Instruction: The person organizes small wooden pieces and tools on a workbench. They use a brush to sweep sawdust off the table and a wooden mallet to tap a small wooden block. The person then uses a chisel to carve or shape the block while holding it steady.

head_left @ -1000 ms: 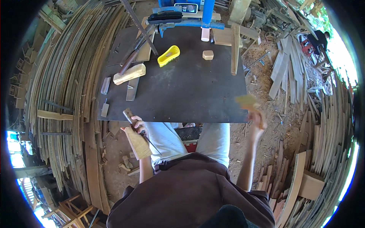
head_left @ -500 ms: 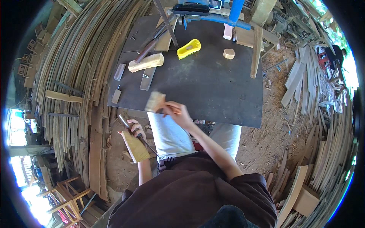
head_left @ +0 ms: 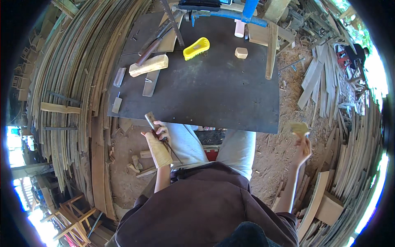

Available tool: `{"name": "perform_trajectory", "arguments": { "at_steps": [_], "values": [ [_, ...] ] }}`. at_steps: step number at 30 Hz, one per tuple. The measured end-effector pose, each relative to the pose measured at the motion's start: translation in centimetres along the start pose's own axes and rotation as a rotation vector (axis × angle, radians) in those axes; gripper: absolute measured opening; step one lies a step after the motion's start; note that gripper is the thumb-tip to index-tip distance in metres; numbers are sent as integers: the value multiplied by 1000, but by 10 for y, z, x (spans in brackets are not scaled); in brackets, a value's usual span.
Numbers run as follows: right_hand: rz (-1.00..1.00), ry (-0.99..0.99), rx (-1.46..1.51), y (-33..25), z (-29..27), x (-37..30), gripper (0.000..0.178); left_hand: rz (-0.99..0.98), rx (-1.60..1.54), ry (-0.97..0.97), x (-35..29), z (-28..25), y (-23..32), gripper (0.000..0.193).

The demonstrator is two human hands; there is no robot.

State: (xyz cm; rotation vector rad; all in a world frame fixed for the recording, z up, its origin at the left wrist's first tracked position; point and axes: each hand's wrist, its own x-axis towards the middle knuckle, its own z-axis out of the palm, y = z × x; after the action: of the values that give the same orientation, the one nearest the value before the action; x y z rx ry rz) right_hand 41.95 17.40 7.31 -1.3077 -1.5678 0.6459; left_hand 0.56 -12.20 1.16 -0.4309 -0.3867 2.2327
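My left hand [head_left: 161, 131], at the near left edge of the dark table [head_left: 197, 94], is closed around a slim tool [head_left: 150, 120] with a brownish handle and a thin dark shaft pointing down toward my lap. Along that wrist lies a tan wooden block [head_left: 159, 151], apparently kept in the same hand; its contact with the palm is hidden. Out to the right, past the table, my raised right hand [head_left: 303, 147] grips a small tan block-like piece [head_left: 299, 127], whose exact kind I cannot make out.
On the table lie a yellow scrub brush [head_left: 196, 48], a small wooden block [head_left: 241, 52], a longer pale block [head_left: 149, 66] and a flat metal strip [head_left: 151, 83]. A blue clamp-like frame [head_left: 230, 17] stands at the back. Stacked boards [head_left: 78, 53] line the left; loose planks [head_left: 319, 78] lie right.
My right hand has swung from above my left knee far out to the right, carrying the tan piece. My left hand, with tool and block, has shifted slightly right and up.
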Motion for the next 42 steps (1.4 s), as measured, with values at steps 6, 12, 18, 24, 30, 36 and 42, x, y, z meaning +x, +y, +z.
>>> {"name": "perform_trajectory", "arguments": {
  "at_steps": [6, 12, 18, 24, 30, 36, 42],
  "values": [
    [100, -728, 471, -114, 181, -76, 20, 71, 48, 47, 0, 18, -15, 39],
    [40, -1021, 783, -146, 371, -110, 18, 198, 472, 195, 4, 27, -21, 44],
    [142, -710, 604, -108, 316, -62, 22, 156, 401, 127, 0, 14, -4, 49],
    [192, 49, 458, 14, 111, 13, 20, -153, 48, -88, 8, -12, 16, 61],
    [111, 331, 7, 15, 48, 11, 14, -186, 73, -95, 15, -14, 15, 60],
    [264, -718, 573, -108, 211, -88, 22, 106, 399, 149, 6, 14, -10, 56],
    [149, -1049, 859, -159, 356, -122, 19, 155, 511, 215, 8, 19, -9, 53]
  ]
}}
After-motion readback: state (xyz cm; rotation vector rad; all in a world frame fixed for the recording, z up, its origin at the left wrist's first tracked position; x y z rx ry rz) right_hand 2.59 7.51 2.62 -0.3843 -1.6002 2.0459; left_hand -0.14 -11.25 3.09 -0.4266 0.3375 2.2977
